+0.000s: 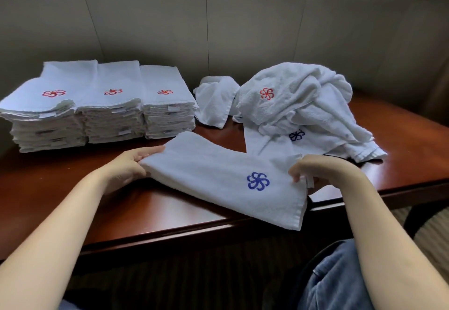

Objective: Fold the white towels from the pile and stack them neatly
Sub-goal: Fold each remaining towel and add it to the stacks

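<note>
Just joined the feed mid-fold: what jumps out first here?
The towel with the blue flower logo lies front and centre on the brown table, the left hand holding its left end and the right hand pinching its right end. Behind on the left stand three stacks of folded towels with red logos; on the right sits the unfolded pile.

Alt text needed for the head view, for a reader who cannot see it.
Two bare hands hold the ends of a folded white towel with a blue flower logo on a dark wooden table: left hand, right hand. Three stacks of folded towels stand at back left, an unfolded pile at back right.
</note>
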Motion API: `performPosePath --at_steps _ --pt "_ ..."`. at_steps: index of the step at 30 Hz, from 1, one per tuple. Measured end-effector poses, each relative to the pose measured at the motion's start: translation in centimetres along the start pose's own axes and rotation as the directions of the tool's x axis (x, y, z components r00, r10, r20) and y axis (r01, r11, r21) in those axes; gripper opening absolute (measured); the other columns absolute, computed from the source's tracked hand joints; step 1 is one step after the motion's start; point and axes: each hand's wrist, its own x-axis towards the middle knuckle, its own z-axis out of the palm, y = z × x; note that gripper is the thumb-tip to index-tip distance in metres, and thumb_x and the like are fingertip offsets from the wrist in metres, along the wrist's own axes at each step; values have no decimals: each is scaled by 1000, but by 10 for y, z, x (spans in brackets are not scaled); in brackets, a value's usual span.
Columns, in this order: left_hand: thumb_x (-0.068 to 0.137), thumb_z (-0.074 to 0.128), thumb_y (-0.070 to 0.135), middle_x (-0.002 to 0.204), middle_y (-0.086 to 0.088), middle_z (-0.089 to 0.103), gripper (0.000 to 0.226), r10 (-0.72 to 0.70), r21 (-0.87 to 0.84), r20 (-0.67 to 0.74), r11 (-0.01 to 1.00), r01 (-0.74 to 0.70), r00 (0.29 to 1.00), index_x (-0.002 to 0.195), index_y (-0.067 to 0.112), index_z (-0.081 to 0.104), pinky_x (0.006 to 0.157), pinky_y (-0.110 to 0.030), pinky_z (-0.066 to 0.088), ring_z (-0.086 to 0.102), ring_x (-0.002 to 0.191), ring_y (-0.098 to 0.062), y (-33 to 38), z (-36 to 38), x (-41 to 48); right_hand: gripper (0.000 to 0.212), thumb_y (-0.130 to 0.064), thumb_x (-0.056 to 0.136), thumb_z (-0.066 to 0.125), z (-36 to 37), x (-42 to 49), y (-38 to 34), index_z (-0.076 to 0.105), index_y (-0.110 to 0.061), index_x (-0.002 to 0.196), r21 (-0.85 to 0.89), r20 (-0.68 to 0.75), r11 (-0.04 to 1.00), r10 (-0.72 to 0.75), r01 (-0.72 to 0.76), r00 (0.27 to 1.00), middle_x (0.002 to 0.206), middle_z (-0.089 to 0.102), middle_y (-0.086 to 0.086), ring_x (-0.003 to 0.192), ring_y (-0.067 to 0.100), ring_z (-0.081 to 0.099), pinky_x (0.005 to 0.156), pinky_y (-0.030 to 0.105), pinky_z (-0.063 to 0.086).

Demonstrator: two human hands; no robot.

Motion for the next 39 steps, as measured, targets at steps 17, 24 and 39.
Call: performPosePath --at_steps 17,24,39 --pt "87 67 19 75 1 56 12 -351 -187 -256 932 310 901 80 21 57 56 -20 39 49 67 -9 7 29 19 25 0 78 62 -13 3 21 59 1 103 82 -55 997 4 1 998 90 56 16 56 25 56 54 31 55" --pt "83 69 8 75 2 58 17 -274 -260 -379 948 182 884 77 18 57 56 -21 38 49 66 -9 6 36 28 21 -16 81 71 -7 1 20 60 -1 92 -145 -126 988 32 -50 991 84 63 14 62 24 62 61 32 55" --pt "85 64 4 115 3 51 60 -126 -247 -464 969 9 877 128 18 26 62 -36 55 60 92 -17 -6 84 27 36 -40 94 50 55 41 -40 49 -19 123 -533 -57 776 -430 337 901 126 55 8 108 23 52 77 28 36"
